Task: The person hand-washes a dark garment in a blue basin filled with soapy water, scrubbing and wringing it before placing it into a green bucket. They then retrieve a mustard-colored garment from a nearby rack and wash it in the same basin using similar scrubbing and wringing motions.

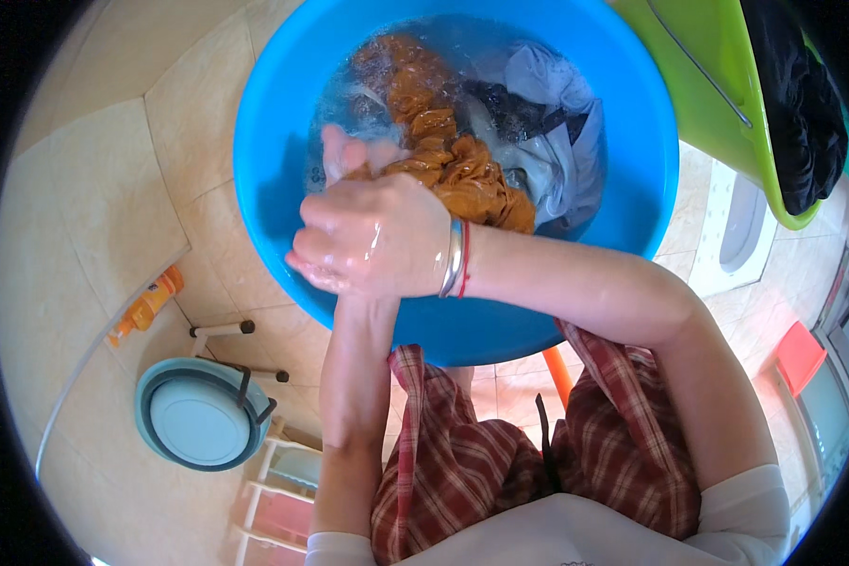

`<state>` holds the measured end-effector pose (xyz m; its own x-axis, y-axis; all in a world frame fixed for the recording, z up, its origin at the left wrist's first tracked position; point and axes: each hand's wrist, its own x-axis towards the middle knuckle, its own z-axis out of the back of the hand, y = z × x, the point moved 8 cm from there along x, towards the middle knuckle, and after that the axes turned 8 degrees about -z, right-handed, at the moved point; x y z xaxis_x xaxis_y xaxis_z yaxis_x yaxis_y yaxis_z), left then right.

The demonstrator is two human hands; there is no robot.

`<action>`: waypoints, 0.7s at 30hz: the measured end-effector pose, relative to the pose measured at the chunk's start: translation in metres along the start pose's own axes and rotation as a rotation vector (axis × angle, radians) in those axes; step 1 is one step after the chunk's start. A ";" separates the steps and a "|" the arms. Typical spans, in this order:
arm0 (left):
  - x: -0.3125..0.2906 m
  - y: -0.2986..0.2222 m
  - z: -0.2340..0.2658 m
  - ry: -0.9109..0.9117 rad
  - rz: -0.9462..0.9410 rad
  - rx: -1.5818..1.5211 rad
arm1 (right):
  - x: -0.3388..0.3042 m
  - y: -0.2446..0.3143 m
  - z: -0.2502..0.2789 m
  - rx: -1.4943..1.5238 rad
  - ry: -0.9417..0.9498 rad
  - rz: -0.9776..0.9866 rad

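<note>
In a large blue basin [266, 170], water covers part of the laundry. A wet orange-brown cloth [476, 184] lies bunched and twisted from the far side toward my hands. My left hand [363, 156] is at the basin's near left, its fingers curled round the near end of this cloth, partly hidden. Crossed over my left wrist is my right hand [373, 231], wet and closed; what its fingers hold is hidden beneath them. A silver bangle [455, 257] and a red string circle my right wrist. To the right, light grey-blue clothes [566, 151] soak with a dark piece among them.
A green bucket [707, 85] with black cloth [800, 113] stands at the right, beside a white squat toilet [738, 231]. Left are an orange packet [148, 304], a pale blue basin [198, 424] and a rack [269, 481]. A red-orange dustpan-like piece [800, 358] is far right.
</note>
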<state>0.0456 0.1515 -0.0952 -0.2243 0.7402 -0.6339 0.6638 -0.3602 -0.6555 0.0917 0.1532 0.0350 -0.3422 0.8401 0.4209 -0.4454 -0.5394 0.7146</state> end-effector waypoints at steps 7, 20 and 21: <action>-0.031 0.019 0.009 -0.128 0.201 -0.039 | -0.011 -0.129 0.001 -0.213 0.335 -0.392; -0.073 -0.074 -0.030 0.703 -0.851 1.655 | -0.009 -0.062 0.034 0.659 0.459 -0.453; -0.067 -0.072 -0.028 0.684 -0.641 1.437 | -0.010 -0.087 0.031 0.551 0.416 -0.522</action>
<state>0.0325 0.1434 0.0062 0.3979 0.9100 -0.1168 -0.6134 0.1692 -0.7714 0.1593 0.1935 -0.0142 -0.5288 0.8252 -0.1987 -0.2021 0.1050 0.9737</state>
